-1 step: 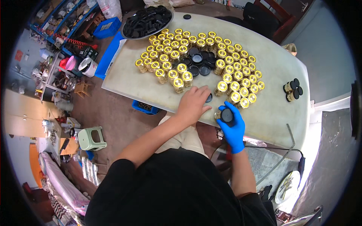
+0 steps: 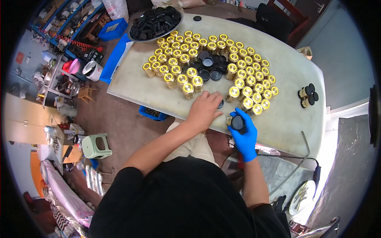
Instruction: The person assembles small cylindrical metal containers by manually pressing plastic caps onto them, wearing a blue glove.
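Note:
My bare left hand (image 2: 203, 108) lies over the near edge of the table, fingers stretched out. Its fingertips are beside a loose black lid (image 2: 220, 104), partly hidden by them; whether they touch it I cannot tell. In a blue glove, my right hand (image 2: 247, 139) grips a small clear jar with a black lid (image 2: 238, 123), tilted with the lid facing up toward me. Beyond both hands stand many small glass jars with gold tops (image 2: 188, 89), grouped left and right. Between the groups lies a pile of loose black lids (image 2: 216, 74).
A metal bowl (image 2: 137, 39) heaped with black lids sits at the table's far left. Several black-lidded jars (image 2: 307, 94) stand on the right side of the white table (image 2: 285, 123). A bent metal rod (image 2: 305, 142) crosses the near right edge. A green stool (image 2: 96, 146) stands left.

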The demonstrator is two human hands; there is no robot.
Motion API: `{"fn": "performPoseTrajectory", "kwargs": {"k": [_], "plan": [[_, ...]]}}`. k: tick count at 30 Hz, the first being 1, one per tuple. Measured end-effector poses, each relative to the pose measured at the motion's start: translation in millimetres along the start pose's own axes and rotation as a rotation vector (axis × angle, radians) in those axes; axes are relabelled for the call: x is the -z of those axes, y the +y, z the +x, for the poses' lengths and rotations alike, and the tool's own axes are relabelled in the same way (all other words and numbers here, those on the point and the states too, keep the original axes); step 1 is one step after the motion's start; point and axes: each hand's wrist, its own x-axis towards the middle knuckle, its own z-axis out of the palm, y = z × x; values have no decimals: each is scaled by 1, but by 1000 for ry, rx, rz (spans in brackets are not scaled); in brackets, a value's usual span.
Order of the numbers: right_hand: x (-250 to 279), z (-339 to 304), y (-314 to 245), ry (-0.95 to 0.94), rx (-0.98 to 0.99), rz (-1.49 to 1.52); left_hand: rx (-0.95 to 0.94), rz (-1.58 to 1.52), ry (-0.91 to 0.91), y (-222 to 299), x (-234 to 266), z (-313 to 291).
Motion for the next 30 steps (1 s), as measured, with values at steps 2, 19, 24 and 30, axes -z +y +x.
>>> {"fn": "performPoseTrajectory", "kwargs": {"k": [2,19,24,30], "plan": [[0,2,-2,-14,66,-120,0,46,-72,-3,-6,5],[-8,-11,-4,47,-143,-32,193,-655,-186,-17,29,-35],[-9,-3,-3,-23,-229,262,302,-1146,-209,-16,19,-42],[-8,-5,-3,-50,-242,317,334,-1191,-265,-12,7,-42]]}}
